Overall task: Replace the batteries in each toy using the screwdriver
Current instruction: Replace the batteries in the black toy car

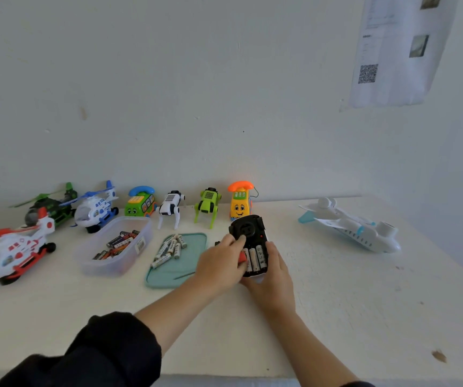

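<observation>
While the right hand point(273, 275) cradles an upturned black toy point(250, 241) from below, fingers curled round its side, the left hand point(219, 263) holds its grip over the open battery bay, pinching something red that cannot be made out. Three pale batteries point(255, 258) sit in the bay. Just left, on the table point(336, 303), a teal tray point(169, 277) holds loose batteries, beside a clear tub point(113, 263) of more.
</observation>
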Demonstrator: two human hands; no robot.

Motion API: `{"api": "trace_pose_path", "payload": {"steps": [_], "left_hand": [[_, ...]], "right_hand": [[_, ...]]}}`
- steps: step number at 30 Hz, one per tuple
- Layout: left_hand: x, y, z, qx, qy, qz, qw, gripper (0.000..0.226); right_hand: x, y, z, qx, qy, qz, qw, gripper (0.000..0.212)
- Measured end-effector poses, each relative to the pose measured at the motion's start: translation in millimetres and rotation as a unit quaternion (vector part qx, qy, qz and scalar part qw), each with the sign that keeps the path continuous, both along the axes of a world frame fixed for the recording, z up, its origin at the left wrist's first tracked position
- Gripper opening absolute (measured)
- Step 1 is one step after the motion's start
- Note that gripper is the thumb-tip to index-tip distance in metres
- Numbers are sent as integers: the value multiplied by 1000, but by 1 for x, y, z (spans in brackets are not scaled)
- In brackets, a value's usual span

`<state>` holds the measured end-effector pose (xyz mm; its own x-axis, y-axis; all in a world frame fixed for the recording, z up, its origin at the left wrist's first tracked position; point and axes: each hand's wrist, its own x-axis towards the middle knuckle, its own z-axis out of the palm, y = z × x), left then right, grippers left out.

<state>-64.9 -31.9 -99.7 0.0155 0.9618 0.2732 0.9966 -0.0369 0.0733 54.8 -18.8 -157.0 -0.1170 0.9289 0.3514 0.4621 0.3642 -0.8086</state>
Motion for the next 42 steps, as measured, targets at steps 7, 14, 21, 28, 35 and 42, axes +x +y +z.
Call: {"api": "trace_pose_path", "payload": {"steps": [7,14,21,28,35,42], "left_hand": [[4,-2,-10,69,-165,3,984,19],[-44,-13,14,187,-341,70,919,14],[-185,-31,24,168,-110,306,931,13],[-205,-25,22,-31,-223,349,910,17],[-172,-32,32,-167,-29,304,938,27],[-122,-36,65,-232,-78,242,939,25]], "right_hand": [[-4,2,-7,-8,-8,-7,1000,85],[-23,-2,1,-16,22,4,1000,95],[-32,0,-5,17,20,26,999,97],[-31,-3,-6,25,14,35,999,95],[-30,-3,-5,1,47,63,997,88],[-28,3,-7,-14,94,97,991,61]]}}
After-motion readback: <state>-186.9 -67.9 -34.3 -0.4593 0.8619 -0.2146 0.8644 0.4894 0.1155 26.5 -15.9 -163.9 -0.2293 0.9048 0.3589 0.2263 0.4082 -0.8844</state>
